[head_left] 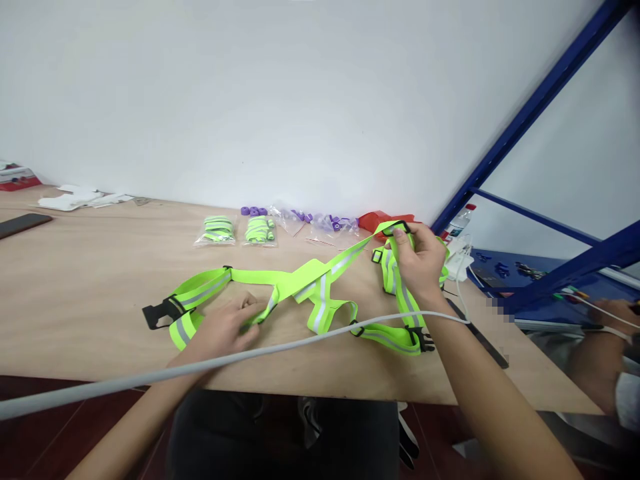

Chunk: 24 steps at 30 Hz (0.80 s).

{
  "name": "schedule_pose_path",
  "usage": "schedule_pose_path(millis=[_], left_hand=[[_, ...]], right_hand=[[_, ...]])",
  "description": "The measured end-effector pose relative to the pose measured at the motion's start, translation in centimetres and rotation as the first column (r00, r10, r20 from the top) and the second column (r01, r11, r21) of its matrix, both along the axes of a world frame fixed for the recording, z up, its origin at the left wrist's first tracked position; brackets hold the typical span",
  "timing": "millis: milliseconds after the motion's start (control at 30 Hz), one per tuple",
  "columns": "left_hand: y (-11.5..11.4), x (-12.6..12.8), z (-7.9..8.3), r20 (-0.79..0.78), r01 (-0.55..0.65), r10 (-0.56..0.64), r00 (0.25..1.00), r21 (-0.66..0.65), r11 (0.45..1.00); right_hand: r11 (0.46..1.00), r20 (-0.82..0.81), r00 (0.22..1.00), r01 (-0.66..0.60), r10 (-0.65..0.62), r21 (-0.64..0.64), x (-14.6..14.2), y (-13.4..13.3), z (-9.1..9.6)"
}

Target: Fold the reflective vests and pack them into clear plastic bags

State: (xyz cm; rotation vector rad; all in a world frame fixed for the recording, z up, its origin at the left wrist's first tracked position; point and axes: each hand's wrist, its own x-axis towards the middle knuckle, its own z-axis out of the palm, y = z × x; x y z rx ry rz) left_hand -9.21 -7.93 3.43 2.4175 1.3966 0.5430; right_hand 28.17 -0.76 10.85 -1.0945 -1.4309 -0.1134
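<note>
Pinching a slider [397, 223] on the neon harness [305, 275], stretched mid-frame over the table [100, 287], between thumb and fingers of the right hand [423, 259]; gripping another strap in curled fingers of the left hand [227, 328], lower left of centre. Probably light, soft, limp, hard to break, prone to twisting; best taken by stiff sliders or flat webbing beside them.

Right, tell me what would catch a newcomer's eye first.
The silver-striped, fluorescent yellow-green webbing harness, spread over the pale wooden table and held by the left hand and right hand, leaps out first. Then come the grey cable crossing the foreground from the left edge and the blue metal frame rising at the right.
</note>
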Motion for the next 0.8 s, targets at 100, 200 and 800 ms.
schedule_pose_path(millis=[100,200,800], left_hand=[[0.0,-0.2,1.1,0.203,0.078,-0.092,0.975,0.078,0.994],[-0.1,-1.1,2.3,0.425,0.074,-0.079,0.902,0.029,0.997],[5.4,-7.7,11.0,0.652,0.155,0.013,0.758,-0.200,0.967]], right_hand=[[0.995,-0.085,0.993,-0.086,0.082,-0.046,1.1,0.8,-0.3],[0.962,-0.176,0.965,-0.224,0.196,-0.158,2.3,1.5,-0.7],[0.961,0.905,0.373,0.103,0.203,-0.257,1.4,-4.5,-0.2]])
